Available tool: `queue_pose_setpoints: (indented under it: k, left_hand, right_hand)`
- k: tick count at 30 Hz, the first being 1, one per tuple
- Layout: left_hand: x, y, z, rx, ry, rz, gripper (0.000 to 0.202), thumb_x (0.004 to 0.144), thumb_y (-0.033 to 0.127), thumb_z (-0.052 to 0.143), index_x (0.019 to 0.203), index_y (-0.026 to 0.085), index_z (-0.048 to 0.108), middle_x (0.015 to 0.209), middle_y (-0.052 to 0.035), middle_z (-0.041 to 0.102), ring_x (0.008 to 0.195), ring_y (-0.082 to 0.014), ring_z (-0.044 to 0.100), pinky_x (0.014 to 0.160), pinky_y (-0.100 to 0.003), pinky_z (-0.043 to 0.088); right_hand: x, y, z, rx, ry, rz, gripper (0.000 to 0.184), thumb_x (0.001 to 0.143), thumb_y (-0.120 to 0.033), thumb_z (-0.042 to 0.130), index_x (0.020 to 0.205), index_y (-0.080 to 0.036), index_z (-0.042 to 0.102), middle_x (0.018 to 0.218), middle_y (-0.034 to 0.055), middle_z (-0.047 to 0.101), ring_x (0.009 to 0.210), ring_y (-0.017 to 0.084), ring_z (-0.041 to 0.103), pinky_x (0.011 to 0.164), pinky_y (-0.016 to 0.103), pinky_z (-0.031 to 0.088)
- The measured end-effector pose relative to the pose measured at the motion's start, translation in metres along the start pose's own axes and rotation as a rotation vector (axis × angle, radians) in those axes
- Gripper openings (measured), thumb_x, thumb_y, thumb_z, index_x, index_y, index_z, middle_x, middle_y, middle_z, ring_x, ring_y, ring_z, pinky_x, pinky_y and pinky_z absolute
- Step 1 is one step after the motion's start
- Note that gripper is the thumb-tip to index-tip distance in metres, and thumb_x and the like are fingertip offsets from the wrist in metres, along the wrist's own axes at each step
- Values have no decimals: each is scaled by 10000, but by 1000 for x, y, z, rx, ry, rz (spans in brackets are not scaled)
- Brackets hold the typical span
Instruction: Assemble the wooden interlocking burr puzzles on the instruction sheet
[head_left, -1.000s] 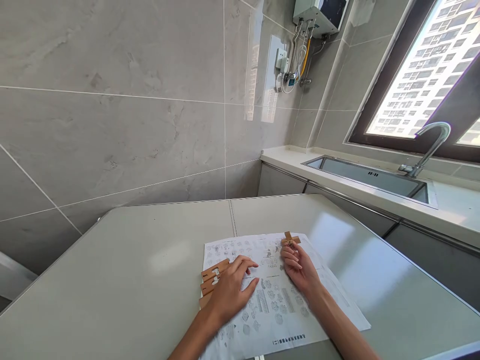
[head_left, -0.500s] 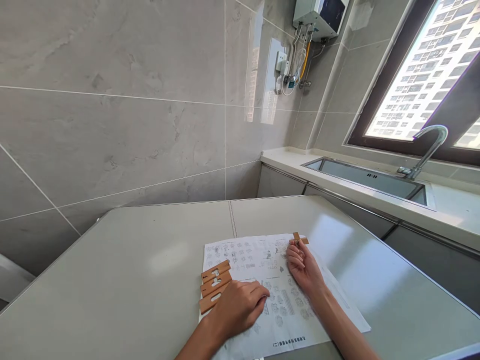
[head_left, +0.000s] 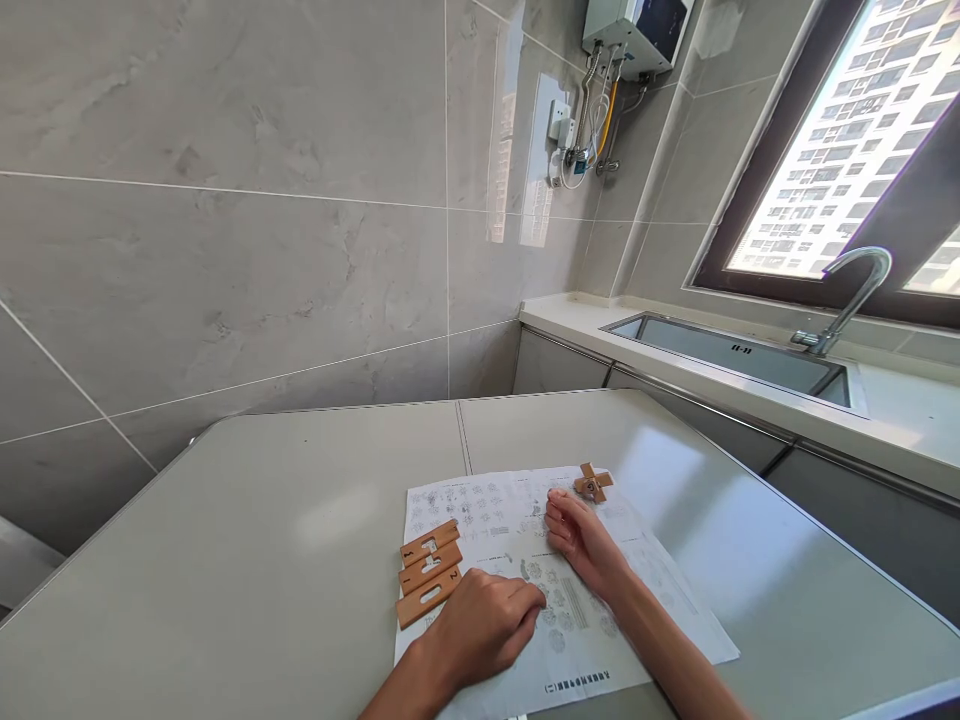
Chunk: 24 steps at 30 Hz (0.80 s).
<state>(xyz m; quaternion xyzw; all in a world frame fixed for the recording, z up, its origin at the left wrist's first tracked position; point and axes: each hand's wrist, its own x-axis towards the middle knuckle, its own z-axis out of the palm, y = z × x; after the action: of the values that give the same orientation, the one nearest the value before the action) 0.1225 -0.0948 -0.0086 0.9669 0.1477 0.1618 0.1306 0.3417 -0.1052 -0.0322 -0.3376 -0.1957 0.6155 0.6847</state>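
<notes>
My left hand [head_left: 491, 622] rests on a printed paper sheet [head_left: 525, 680], its fingers curled closed; whether anything is inside is hidden. Beside it, at its left, three flat wooden pieces with slots lie overlapped on the sheet: the top piece [head_left: 429, 542], the middle piece [head_left: 431, 567] and the lowest piece [head_left: 427, 597]. Over the upper part of the sheet is my right hand [head_left: 581, 540], fingers bent together, with nothing visible in them. Just beyond its fingertips, apart from them, a cross-shaped wooden piece [head_left: 592, 482] lies at the sheet's top right.
The sheet lies on a white table [head_left: 262, 560] with a seam across its far part. A tiled wall [head_left: 262, 280] stands behind. To the right runs a counter [head_left: 907, 420] with a sink [head_left: 727, 350] and a curved faucet [head_left: 847, 300].
My right hand has let go of the wooden cross and moved left and slightly toward me. The cross stays on the sheet. My left hand has shifted slightly right, showing more of the lowest piece.
</notes>
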Motion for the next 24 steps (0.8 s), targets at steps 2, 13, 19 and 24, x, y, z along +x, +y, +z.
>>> queue_pose_setpoints:
  k: [2, 13, 19, 24]
  left_hand:
    - [0, -1, 2, -1, 11, 3, 162, 945, 127, 548, 985, 236, 661, 809, 2, 779, 683, -205, 739, 574, -290, 388]
    - [-1, -5, 8, -14, 46, 17, 152, 949, 125, 547, 984, 229, 652, 801, 32, 768, 658, -170, 712, 564, -296, 353]
    - [0, -4, 7, -10, 51, 10, 143, 947, 122, 543, 952, 226, 642, 779, 31, 756, 645, -165, 704, 559, -291, 340]
    - [0, -3, 5, -10, 50, 13, 136, 952, 134, 544, 954, 228, 642, 780, 27, 758, 643, -170, 705, 563, -291, 351]
  right_hand:
    - [-1, -1, 2, -27, -2, -2, 376, 819, -318, 903, 770, -202, 549, 675, -79, 433, 495, 54, 324, 381, 143, 333]
    - [-5, -3, 5, -86, -6, 3, 362, 805, -356, 919, 790, -196, 594, 689, -62, 452, 525, 65, 324, 421, 165, 317]
    - [-4, -2, 5, -98, -1, 1, 360, 802, -363, 919, 799, -195, 601, 705, -58, 456, 536, 67, 331, 431, 171, 312]
    - [-4, -2, 6, -97, 1, -1, 367, 793, -374, 925, 801, -194, 606, 698, -61, 445, 532, 66, 320, 430, 175, 297]
